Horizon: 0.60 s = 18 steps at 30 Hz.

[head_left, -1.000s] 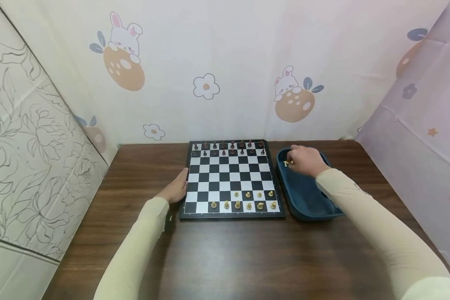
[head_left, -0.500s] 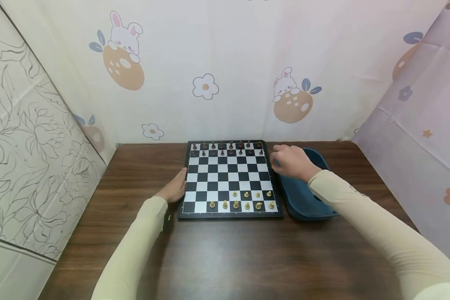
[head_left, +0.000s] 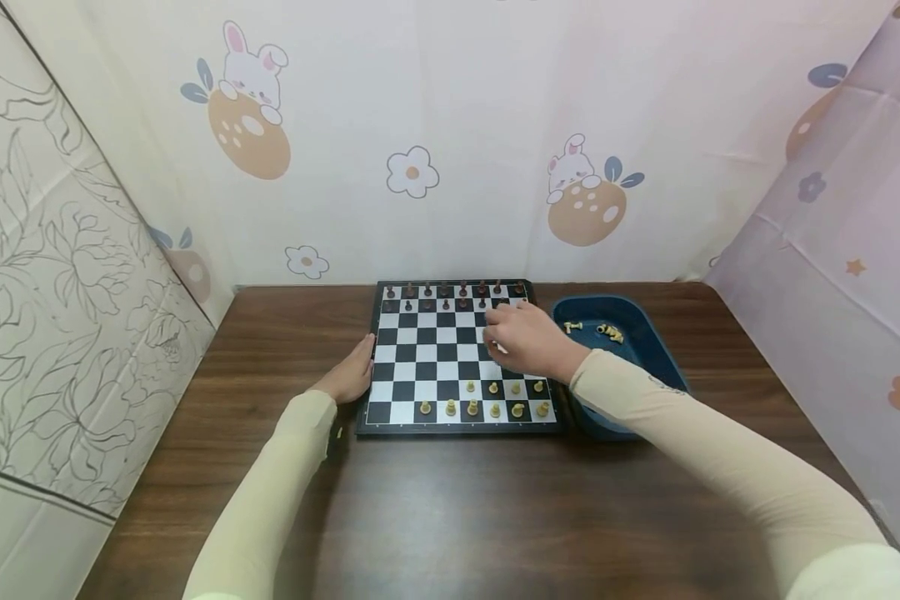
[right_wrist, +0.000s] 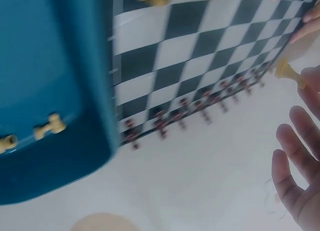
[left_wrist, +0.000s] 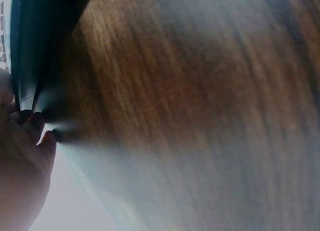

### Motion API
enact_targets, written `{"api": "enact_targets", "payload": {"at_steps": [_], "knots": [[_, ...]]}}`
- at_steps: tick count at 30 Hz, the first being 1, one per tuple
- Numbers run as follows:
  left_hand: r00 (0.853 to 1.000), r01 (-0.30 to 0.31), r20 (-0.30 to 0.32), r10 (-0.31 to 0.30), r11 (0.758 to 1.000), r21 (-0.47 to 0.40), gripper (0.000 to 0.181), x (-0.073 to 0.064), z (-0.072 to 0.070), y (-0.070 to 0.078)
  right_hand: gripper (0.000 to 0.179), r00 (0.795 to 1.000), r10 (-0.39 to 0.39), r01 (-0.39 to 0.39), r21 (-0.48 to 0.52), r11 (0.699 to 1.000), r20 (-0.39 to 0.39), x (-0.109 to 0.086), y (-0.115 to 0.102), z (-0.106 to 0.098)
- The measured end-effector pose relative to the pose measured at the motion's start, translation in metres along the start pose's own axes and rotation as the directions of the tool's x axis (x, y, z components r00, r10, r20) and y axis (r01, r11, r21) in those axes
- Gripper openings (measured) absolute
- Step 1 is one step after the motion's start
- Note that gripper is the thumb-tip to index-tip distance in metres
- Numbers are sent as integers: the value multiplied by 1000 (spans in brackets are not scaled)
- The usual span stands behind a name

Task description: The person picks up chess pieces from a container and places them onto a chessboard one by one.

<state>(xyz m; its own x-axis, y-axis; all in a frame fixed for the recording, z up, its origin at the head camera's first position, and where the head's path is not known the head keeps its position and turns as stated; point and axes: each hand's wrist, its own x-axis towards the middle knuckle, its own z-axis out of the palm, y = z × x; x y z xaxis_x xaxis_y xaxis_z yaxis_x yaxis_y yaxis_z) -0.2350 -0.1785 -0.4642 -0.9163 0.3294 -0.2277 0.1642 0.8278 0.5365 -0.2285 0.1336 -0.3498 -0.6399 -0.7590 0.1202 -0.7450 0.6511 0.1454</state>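
Right of the chessboard's middle, my right hand (head_left: 528,340) hovers over the squares. Thumb and finger pinch a cream chess piece (right_wrist: 289,72), its wide base outward and its top hidden by the fingertips; the other fingers are spread apart. My left hand (head_left: 351,373) rests along the left edge of the black-and-white chessboard (head_left: 427,337), fingers extended against its side. In the left wrist view, the left fingers (left_wrist: 35,123) touch the board's dark edge. Cream pieces (head_left: 473,408) stand in two rows at the near right. Dark red pieces (head_left: 427,291) fill two rows at the far side.
A blue tray (head_left: 633,312) stands close to the board's right side, with several cream pieces (head_left: 611,333) lying in it. The right forearm crosses over the tray. Behind the brown wooden table (head_left: 450,508) hangs a patterned curtain (head_left: 480,100).
My right hand has come out of the tray and moved left over the board, carrying a cream chess piece. Pieces in the tray are now uncovered. The left hand has stayed at the board's edge.
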Motion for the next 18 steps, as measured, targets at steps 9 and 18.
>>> {"api": "enact_targets", "payload": {"at_steps": [9, 18], "knots": [[1000, -13, -2, 13, 1000, 9, 55, 2, 1, -2, 7, 983, -178, 180, 42, 983, -37, 33, -41, 6], [1000, -17, -3, 17, 1000, 10, 55, 2, 1, -3, 11, 965, -258, 259, 28, 965, -36, 60, -79, 15]]}}
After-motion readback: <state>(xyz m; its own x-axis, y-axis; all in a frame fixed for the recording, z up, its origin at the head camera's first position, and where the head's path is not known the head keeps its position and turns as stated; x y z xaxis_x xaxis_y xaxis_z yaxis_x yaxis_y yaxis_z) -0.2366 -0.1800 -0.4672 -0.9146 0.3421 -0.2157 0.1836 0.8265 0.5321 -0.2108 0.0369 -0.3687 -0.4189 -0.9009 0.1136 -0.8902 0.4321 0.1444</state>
